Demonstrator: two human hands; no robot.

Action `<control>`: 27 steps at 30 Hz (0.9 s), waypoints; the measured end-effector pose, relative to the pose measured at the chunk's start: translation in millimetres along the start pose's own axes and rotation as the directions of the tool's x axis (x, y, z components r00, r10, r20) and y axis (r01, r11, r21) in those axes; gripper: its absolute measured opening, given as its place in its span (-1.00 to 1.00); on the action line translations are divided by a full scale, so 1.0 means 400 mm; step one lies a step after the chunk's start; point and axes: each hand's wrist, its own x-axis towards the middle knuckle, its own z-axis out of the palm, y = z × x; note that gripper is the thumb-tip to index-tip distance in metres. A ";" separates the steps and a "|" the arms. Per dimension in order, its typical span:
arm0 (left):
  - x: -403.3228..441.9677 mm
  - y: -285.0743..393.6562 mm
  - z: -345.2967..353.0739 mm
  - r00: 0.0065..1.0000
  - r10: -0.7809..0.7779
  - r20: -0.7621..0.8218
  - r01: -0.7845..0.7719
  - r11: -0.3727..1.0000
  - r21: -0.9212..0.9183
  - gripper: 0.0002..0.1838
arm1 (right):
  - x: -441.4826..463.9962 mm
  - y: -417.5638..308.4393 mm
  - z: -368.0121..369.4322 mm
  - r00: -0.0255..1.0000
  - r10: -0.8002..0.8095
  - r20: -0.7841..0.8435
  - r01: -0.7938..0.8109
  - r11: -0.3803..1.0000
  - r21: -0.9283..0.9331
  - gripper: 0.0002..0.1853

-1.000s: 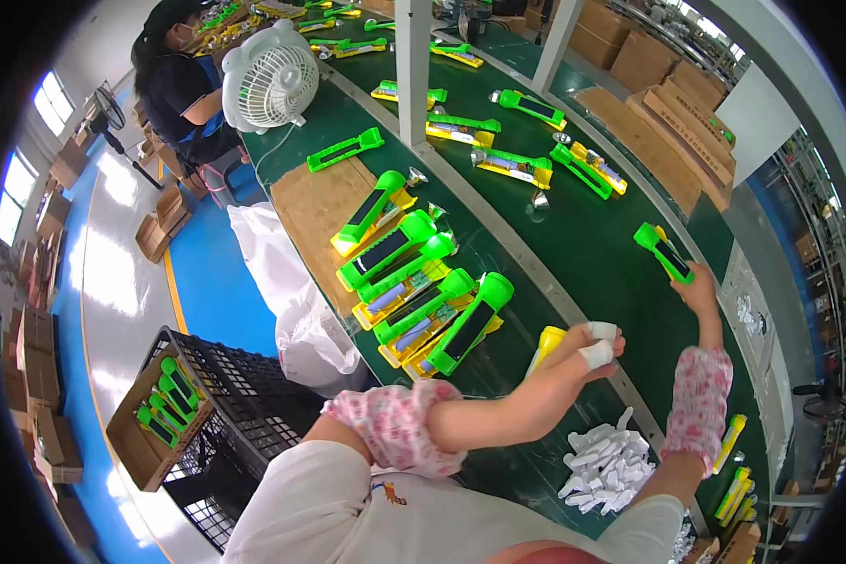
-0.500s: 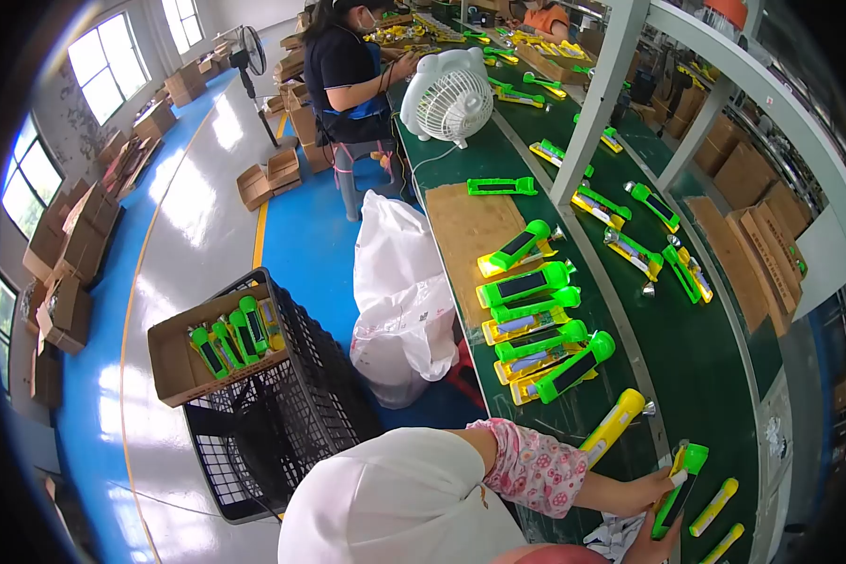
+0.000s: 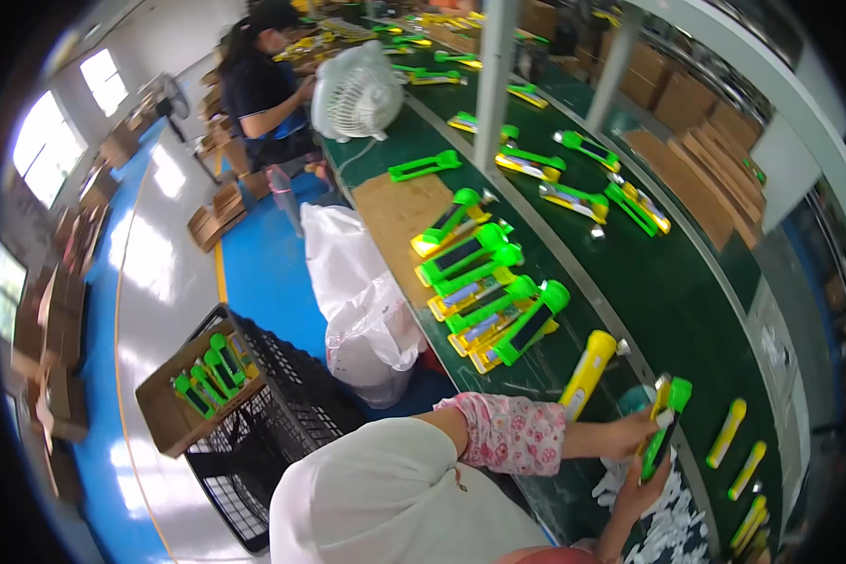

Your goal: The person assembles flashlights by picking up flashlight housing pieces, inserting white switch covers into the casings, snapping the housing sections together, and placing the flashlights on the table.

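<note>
At the lower right, both hands hold a green flashlight body with a dark panel (image 3: 658, 453). My left hand (image 3: 633, 433), below a pink floral sleeve, is closed on its near side, with something white at the fingertips. My right hand (image 3: 643, 491) comes from below, its fingers wrapped round the lower end. A yellow flashlight (image 3: 587, 374) lies just beyond my left forearm. Beneath and beside my hands is a pile of white scraps (image 3: 669, 522). Farther right lie slim yellow flashlight parts (image 3: 727, 433).
Rows of green and yellow flashlights (image 3: 489, 296) lie on the green bench (image 3: 573, 282), partly over cardboard (image 3: 399, 211). A white fan (image 3: 357, 94) stands near a seated co-worker (image 3: 258, 85). Left are a black crate (image 3: 296, 376), a carton (image 3: 155, 414) and a white bag (image 3: 367, 320).
The head view has turned, so the bench and its contents appear farther left and higher. More white scraps and yellow parts show. Both hands still hold the green flashlight body.
</note>
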 end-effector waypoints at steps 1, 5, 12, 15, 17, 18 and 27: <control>-0.003 0.008 -0.019 0.999 -0.021 0.040 0.021 1.000 -0.020 -0.36 | -0.005 -0.021 -0.006 0.996 -0.023 0.084 0.014 0.994 0.111 -0.22; -0.008 0.081 -0.035 0.996 -0.090 0.019 0.090 0.996 0.010 -0.44 | -0.005 0.018 -0.137 0.999 0.025 0.044 -0.028 0.998 0.061 -0.23; 0.006 0.115 -0.047 0.995 -0.036 -0.095 0.039 0.999 0.037 -0.44 | -0.076 0.165 -0.215 0.984 0.179 -0.007 -0.179 0.978 -0.108 -0.77; -0.002 0.123 -0.045 0.995 -0.036 -0.088 0.045 0.994 0.095 -0.43 | -0.041 0.160 -0.177 0.992 0.128 -0.001 -0.127 0.984 -0.127 -0.77; -0.002 0.124 -0.038 0.997 -0.039 -0.070 0.048 0.990 0.129 -0.44 | -0.013 0.152 -0.147 0.993 0.118 0.028 -0.113 0.983 -0.144 -0.78; -0.005 0.124 -0.033 0.997 -0.040 -0.060 0.048 0.988 0.144 -0.45 | -0.007 0.150 -0.133 0.986 0.160 0.044 -0.152 0.976 -0.157 -0.79; -0.021 0.128 0.013 0.987 -0.115 0.110 0.119 0.992 -0.030 -0.47 | 0.050 0.129 -0.193 0.878 0.377 0.295 -0.368 0.926 -0.090 -0.79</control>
